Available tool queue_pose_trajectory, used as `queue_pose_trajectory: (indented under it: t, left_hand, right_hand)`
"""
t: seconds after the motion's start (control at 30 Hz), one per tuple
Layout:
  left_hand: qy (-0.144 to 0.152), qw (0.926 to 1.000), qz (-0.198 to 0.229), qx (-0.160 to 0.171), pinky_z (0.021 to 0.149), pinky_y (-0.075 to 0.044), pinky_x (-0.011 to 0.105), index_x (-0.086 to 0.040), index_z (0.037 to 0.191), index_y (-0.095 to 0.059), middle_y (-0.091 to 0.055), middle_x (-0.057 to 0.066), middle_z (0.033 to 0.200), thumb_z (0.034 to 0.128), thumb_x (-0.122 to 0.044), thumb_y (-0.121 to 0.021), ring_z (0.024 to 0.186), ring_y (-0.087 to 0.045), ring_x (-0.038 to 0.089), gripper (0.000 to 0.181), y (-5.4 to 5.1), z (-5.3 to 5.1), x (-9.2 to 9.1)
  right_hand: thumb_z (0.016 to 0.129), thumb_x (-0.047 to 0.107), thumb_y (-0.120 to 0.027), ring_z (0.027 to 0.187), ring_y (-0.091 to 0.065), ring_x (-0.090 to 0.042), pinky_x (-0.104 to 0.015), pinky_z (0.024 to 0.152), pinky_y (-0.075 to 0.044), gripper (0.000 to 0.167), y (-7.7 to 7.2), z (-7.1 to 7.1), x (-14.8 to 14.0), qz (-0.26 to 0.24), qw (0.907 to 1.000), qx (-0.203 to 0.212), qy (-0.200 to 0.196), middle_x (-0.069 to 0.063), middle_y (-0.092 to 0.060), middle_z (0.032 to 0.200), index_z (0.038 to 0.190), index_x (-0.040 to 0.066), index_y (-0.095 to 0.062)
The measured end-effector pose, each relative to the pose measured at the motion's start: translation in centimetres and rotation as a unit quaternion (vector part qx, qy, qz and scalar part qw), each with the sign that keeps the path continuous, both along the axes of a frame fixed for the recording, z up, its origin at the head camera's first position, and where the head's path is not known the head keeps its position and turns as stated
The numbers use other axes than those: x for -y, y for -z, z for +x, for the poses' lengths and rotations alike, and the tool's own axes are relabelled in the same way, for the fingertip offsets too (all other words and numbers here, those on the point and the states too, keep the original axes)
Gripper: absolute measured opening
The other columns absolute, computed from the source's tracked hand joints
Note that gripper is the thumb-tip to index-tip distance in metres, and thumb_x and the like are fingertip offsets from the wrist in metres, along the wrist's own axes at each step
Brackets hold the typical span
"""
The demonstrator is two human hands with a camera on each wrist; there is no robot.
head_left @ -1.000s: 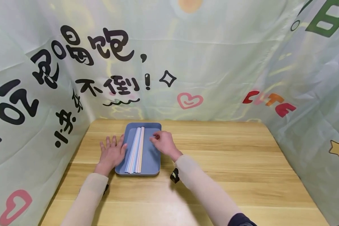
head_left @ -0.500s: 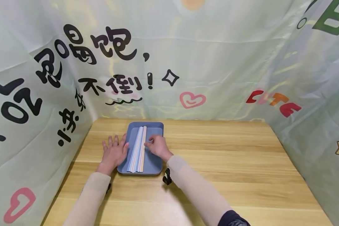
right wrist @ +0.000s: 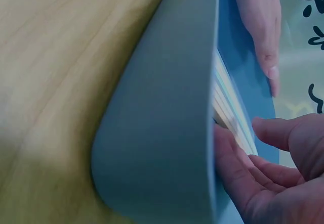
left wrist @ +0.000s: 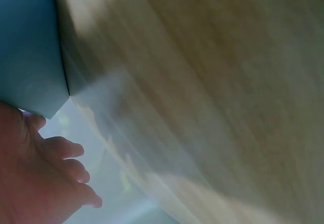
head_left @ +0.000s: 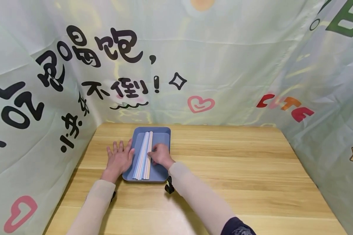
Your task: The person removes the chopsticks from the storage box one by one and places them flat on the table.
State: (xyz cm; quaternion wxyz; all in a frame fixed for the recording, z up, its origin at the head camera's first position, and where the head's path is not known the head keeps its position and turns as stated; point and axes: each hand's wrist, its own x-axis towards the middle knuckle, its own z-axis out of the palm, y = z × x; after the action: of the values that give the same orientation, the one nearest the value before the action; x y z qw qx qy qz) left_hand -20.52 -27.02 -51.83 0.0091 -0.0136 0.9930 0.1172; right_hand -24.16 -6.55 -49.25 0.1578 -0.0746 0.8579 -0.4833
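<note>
A blue-grey rectangular tray (head_left: 161, 173) lies on the wooden table in the head view. Slim pastel sticks (head_left: 141, 160), possibly chopsticks, lie lengthwise in it, side by side. My left hand (head_left: 117, 160) rests at the tray's left rim with its fingers spread. Bent over the right part of the tray, my right hand (head_left: 161, 154) has its fingertips at the right edge of the bundle. The right wrist view shows a gap between the thumb (right wrist: 271, 130) and the other fingers, beside the sticks (right wrist: 233, 102). Contact with the sticks is hard to make out.
The light wooden table (head_left: 223, 169) stretches to the right of the tray. A printed cloth (head_left: 229, 71) with lettering and drawings hangs behind and along both sides. A small black device (head_left: 169, 185) sits under the right wrist.
My right hand has moved left and slightly nearer across the tray, up to the sticks. The left hand stays at the rim. The head view has shifted a little.
</note>
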Motion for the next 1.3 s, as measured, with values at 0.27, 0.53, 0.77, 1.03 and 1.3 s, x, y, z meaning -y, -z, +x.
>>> queue_pose_trajectory:
  t: [0.27,0.53,0.77,1.03,1.3]
  left_hand:
    - [0.003,1.0000,0.006,0.007,0.122,0.006,0.081,-0.016,0.171,-0.015,-0.015,0.038,0.169,0.1148,-0.045,-0.022,0.157,-0.003,0.062,0.063,0.0,0.0,0.0]
    - [0.005,0.9999,0.006,0.006,0.121,0.007,0.082,-0.015,0.171,-0.016,-0.016,0.039,0.169,0.1149,-0.044,-0.023,0.157,-0.003,0.063,0.063,-0.1,0.1,0.0]
    - [0.006,0.9999,0.006,0.008,0.121,0.007,0.081,-0.015,0.171,-0.015,-0.015,0.039,0.169,0.1148,-0.046,-0.022,0.157,-0.003,0.062,0.064,-0.2,0.1,0.0]
    - [0.004,0.9999,0.008,0.010,0.121,0.007,0.082,-0.016,0.171,-0.014,-0.014,0.039,0.169,0.1149,-0.045,-0.022,0.157,-0.002,0.062,0.064,-0.1,0.0,0.1]
    - [0.003,0.9998,0.011,0.015,0.121,0.009,0.081,-0.016,0.171,-0.013,-0.013,0.039,0.169,0.1149,-0.046,-0.021,0.157,-0.001,0.062,0.064,0.0,0.0,0.1]
  right_hand:
    - [0.095,0.006,-0.077,0.059,-0.076,-0.035,-0.035,0.050,-0.062,0.018,0.5,0.2,0.2,-0.017,0.9997,0.013,0.013,-0.010,-0.066,0.062,0.104,-0.007,-0.067]
    - [0.094,0.003,-0.077,0.054,-0.074,-0.033,-0.033,0.047,-0.061,0.015,0.9,0.3,0.4,-0.028,0.9993,0.011,0.023,-0.012,-0.065,0.057,0.099,-0.004,-0.065]
    - [0.092,0.002,-0.080,0.049,-0.072,-0.028,-0.033,0.046,-0.060,0.023,1.1,0.1,0.5,-0.031,0.9990,0.019,0.028,-0.010,-0.063,0.056,0.107,-0.006,-0.064]
    - [0.092,-0.001,-0.078,0.046,-0.069,-0.025,-0.034,0.047,-0.061,0.023,1.2,0.0,0.5,-0.040,0.9985,0.026,0.028,-0.010,-0.061,0.056,0.108,-0.008,-0.064]
    - [0.092,-0.004,-0.075,0.047,-0.067,-0.023,-0.036,0.049,-0.062,0.019,1.1,0.2,0.5,-0.058,0.9967,0.040,0.041,-0.025,-0.072,0.071,0.108,-0.009,-0.064]
